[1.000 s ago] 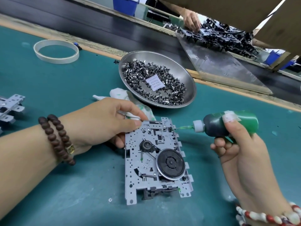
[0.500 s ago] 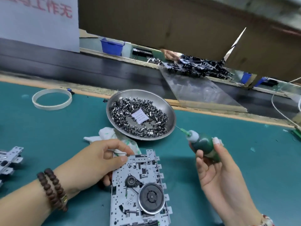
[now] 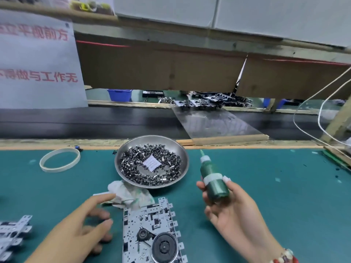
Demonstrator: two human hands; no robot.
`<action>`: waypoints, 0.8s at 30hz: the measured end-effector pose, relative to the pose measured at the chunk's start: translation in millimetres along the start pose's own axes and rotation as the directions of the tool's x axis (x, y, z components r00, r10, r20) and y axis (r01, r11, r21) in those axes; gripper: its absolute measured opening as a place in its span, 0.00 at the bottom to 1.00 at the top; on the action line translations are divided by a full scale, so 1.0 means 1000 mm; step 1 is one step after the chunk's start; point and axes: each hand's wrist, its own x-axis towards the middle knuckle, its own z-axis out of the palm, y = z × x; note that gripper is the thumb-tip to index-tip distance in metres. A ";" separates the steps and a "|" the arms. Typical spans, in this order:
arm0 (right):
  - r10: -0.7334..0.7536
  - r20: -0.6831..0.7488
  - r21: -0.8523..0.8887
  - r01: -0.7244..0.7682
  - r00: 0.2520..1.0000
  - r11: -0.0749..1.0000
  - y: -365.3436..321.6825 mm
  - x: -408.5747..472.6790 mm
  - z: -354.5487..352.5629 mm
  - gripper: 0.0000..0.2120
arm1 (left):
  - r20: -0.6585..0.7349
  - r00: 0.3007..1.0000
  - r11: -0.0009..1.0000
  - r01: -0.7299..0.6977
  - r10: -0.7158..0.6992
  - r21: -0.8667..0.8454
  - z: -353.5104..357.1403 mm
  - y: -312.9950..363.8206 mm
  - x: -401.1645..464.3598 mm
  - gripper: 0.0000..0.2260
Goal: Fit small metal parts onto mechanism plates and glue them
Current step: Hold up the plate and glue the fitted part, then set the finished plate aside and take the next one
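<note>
1. My right hand (image 3: 229, 211) grips the green glue bottle (image 3: 213, 182) upright, fingers curled round its lower body, nozzle pointing toward twelve o'clock and well clear of any work.
2. My left hand (image 3: 83, 230) hangs loose over the green mat (image 3: 266, 186), fingers spread and relaxed, holding nothing; it sits at nine o'clock from the mechanism plate (image 3: 150, 232), just beside its edge.
3. The plate lies flat on the mat at six o'clock in my view, with a black flywheel (image 3: 164, 248) on its near end.
4. At twelve o'clock from the plate stands the steel dish (image 3: 182, 150) heaped with small metal parts (image 3: 136, 168) and a paper slip. A crumpled rag (image 3: 129, 194) lies between dish and plate, touching the plate's far corner.
5. At nine o'clock, near the frame edge, another plate (image 3: 13, 234) lies on the mat; a white ring (image 3: 59, 160) lies at eleven.
6. I judge this plate's gluing done, with the nozzle lifted off and no hand on the plate.
7. Next, I reckon, the left hand must clear this plate and bring a fresh one, then pinch one part from the dish. That calls for a fine fingertip grip.
</note>
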 end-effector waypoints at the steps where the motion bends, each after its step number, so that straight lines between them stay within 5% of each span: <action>1: -0.011 0.026 0.005 0.011 1.000 1.000 0.000 -0.001 -0.001 0.20 | 0.001 1.000 1.000 0.007 -0.007 0.013 -0.003 -0.003 -0.007 0.17; 5: -0.122 0.133 -0.028 0.127 0.984 0.992 0.002 -0.001 -0.001 0.17 | 0.202 0.969 0.983 0.163 -0.144 -0.081 0.004 -0.010 -0.027 0.18; 8: -0.241 0.156 -0.231 0.272 0.958 0.934 0.007 0.001 -0.001 0.18 | 0.268 0.950 0.962 0.209 -0.158 -0.175 0.015 -0.008 -0.029 0.20; 14: -0.323 0.177 -0.572 0.364 0.930 0.736 0.010 0.003 -0.007 0.13 | 0.241 0.953 0.947 0.238 -0.184 -0.218 0.020 0.005 -0.027 0.18; 24: -0.303 0.199 -0.774 0.339 0.932 0.535 0.014 0.008 -0.013 0.14 | 0.297 0.931 0.918 0.292 -0.210 -0.267 0.007 0.012 -0.031 0.19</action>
